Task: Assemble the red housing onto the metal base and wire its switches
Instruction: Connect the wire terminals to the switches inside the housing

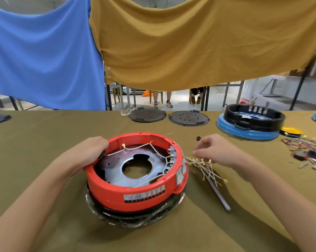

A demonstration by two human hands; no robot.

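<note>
The red housing [117,193] sits ring-like in the middle of the table, around the metal base [115,166] with its round central hole. White wires [135,149] with gold ring terminals run across the inside toward a row of switches [171,157] on the right wall. My left hand [89,151] grips the housing's left rim, thumb inside by a black part. My right hand [215,150] hovers just right of the housing, fingers pinched on a bundle of loose white wires [206,170] lying on the cloth.
A grey rod-like tool [219,195] lies under the loose wires. Two dark round lids [147,115] [189,118] lie at the table's far edge. A black housing on a blue base [251,122] stands far right, with coloured wires and small parts [306,151] beside it.
</note>
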